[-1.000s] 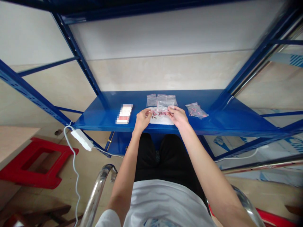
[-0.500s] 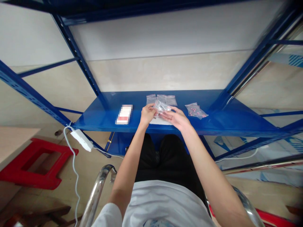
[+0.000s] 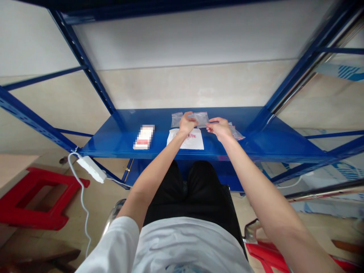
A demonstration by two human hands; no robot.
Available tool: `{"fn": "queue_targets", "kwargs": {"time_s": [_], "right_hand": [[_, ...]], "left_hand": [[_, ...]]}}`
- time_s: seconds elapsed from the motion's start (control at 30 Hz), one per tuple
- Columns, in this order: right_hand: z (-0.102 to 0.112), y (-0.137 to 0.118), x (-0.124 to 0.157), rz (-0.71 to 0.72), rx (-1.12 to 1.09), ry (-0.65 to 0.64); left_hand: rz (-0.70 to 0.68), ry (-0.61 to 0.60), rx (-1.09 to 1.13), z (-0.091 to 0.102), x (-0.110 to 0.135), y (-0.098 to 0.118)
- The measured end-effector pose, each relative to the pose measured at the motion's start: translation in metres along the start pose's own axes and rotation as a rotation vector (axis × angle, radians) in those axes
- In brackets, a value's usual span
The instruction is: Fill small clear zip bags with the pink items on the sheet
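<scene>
My left hand [image 3: 187, 123] and my right hand [image 3: 220, 128] reach over a blue steel shelf [image 3: 113, 138]. Between them, a transparent zip bag [image 3: 199, 119] is stretched, with left fingers pinching it and right fingertips at its far edge. Another transparent bag [image 3: 176, 120] lies behind my left hand. A white paper sheet [image 3: 187, 140] with pink marks lies below both hands. Past my right hand, a bag of pink pieces [image 3: 236, 133] is partly hidden. A small white-and-red box [image 3: 143, 137], blurred out, lies further left.
Blue shelf uprights [image 3: 88, 64] rise on both sides, with a pale wall behind. Below the shelf hang a white power strip [image 3: 91, 169] and its cable. A red plastic stool [image 3: 36, 201] stands on the floor at left. Chrome chair tubing [image 3: 112, 216] shows near my left arm.
My hands have moved apart and further back, carrying the bag from over the paper to behind it. The white sheet now shows more fully. The whole view has shifted slightly with my head.
</scene>
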State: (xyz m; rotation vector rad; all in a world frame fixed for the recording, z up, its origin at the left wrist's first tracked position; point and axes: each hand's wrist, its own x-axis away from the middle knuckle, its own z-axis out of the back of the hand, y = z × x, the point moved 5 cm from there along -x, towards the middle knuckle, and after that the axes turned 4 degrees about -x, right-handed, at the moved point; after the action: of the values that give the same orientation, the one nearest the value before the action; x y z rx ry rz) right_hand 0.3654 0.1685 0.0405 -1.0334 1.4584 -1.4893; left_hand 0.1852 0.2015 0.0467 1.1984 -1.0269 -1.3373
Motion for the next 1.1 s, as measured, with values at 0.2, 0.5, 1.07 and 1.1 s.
{"fn": "queue_targets", "kwargs": {"time_s": [0.2,0.5,1.07,1.1], "right_hand": [[-0.003,-0.005,-0.048,0.240,0.468,0.102],[-0.017,-0.006,-0.045,0.362,1.047,-0.003],[0.105,0.031,0.056,0.201,0.850,0.542],[0.104,0.032,0.058,0.199,0.859,0.532]], "left_hand": [[-0.054,0.032,-0.320,-0.017,-0.042,0.011],[-0.131,-0.004,-0.375,-0.025,-0.051,0.012],[-0.220,-0.401,-0.314,-0.127,0.068,0.006],[-0.211,-0.367,-0.355,-0.129,0.071,0.005]]}}
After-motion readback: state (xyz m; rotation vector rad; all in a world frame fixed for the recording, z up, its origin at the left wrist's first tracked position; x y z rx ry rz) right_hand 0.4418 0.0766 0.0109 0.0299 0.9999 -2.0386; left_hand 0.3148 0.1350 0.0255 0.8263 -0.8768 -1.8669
